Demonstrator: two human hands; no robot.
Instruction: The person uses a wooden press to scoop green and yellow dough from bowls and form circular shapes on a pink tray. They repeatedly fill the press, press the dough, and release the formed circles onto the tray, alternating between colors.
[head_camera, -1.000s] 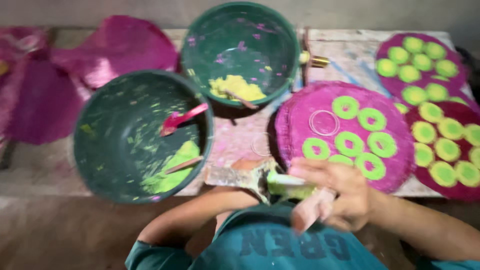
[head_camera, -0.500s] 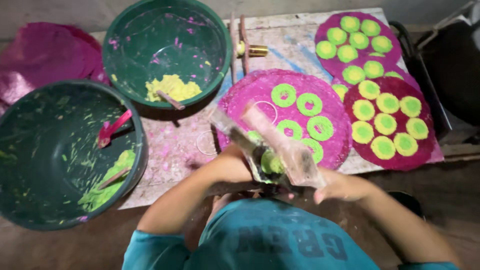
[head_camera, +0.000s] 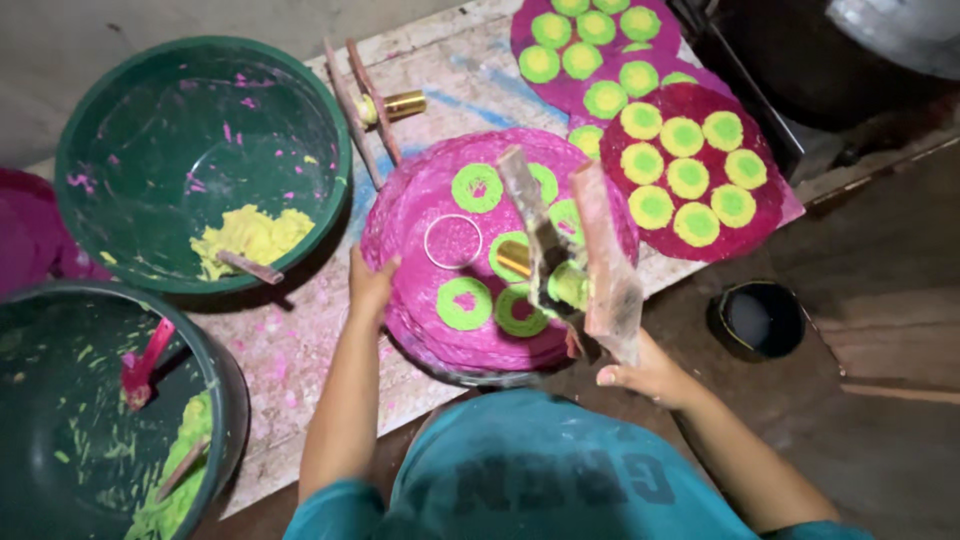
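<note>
My left hand (head_camera: 371, 284) rests on the left edge of a round pink sheet (head_camera: 420, 200) that carries green rings and one metal ring mould (head_camera: 452, 241). My right hand (head_camera: 645, 376) grips the lower end of a pink-smeared wooden press tool (head_camera: 600, 260), held upright over the sheet's right side with green paste at its base. The pink sheet lies on a stack on the paint-stained board (head_camera: 300, 330).
A green bowl with yellow paste (head_camera: 200, 160) stands at the upper left, a second bowl with green paste and a pink spoon (head_camera: 90, 420) at the lower left. Finished pink discs with yellow-green dots (head_camera: 690, 170) lie at the right. A small dark pot (head_camera: 760, 320) sits on the floor.
The view has shifted left and down. My left hand has left the tool and moved onto the pink sheet's edge. The tool now stands raised over the sheet in my right hand.
</note>
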